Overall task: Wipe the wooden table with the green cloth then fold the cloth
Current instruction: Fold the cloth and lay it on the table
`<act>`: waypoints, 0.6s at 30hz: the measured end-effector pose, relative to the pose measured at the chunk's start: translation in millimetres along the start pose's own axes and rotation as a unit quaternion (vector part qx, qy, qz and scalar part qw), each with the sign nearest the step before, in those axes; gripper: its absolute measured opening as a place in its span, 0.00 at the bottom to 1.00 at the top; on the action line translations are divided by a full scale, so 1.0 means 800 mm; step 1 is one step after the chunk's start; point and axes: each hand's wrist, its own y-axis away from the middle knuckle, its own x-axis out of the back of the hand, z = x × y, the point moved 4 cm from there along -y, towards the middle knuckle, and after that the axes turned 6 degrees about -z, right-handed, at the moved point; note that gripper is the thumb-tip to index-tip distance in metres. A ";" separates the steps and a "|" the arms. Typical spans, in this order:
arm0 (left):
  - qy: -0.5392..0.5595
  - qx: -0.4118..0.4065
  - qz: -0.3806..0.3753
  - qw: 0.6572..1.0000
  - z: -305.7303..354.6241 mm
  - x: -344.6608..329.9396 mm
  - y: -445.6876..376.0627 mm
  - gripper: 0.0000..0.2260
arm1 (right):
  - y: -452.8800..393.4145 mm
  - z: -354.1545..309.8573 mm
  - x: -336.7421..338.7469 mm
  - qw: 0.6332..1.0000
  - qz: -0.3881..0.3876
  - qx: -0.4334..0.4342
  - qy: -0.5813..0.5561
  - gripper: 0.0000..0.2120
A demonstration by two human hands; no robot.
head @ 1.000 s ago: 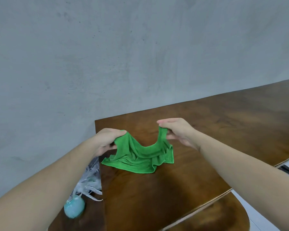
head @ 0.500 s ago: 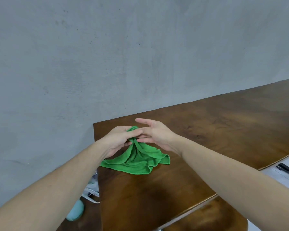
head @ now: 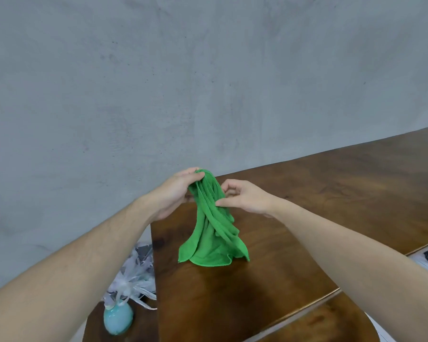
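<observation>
Left hand point(head: 173, 193) grips green cloth point(head: 213, 230) top; cloth hangs toward 5 o'clock onto bench point(head: 331, 193). Right hand point(head: 245, 197) pinches its folds at 3 o'clock.

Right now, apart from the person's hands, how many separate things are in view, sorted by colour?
Green: 1, the green microfibre cloth, hanging bunched from the left hand with the right hand pinching it
Brown: 1, the dark brown wooden table
Pale blue: 1, the pale blue ceramic vase
Clear: 1, the crinkled clear plastic wrap
Total: 4
</observation>
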 end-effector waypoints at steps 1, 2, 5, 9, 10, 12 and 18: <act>0.002 -0.005 0.000 1.000 0.007 0.002 0.003 0.10 | -0.001 -0.005 0.001 1.000 0.006 0.012 0.009 0.11; -0.003 -0.010 0.005 1.000 0.013 0.005 0.006 0.09 | -0.001 -0.009 0.002 0.999 0.013 0.022 0.024 0.12; -0.010 -0.022 0.020 0.999 0.022 0.012 0.016 0.09 | 0.008 -0.020 0.006 0.996 0.028 0.025 0.082 0.09; -0.005 -0.039 0.034 0.999 0.029 0.017 0.031 0.10 | 0.023 -0.024 0.011 0.984 0.038 0.003 0.171 0.11; -0.015 -0.044 0.037 0.998 0.031 0.018 0.035 0.10 | 0.027 -0.023 0.013 0.984 0.047 -0.004 0.170 0.11; -0.039 -0.054 0.047 0.997 0.034 0.019 0.044 0.10 | 0.033 -0.024 0.015 0.983 0.063 -0.013 0.169 0.11; -0.048 -0.079 0.098 0.991 0.045 0.029 0.066 0.11 | 0.059 -0.047 0.017 0.987 0.118 -0.002 0.107 0.09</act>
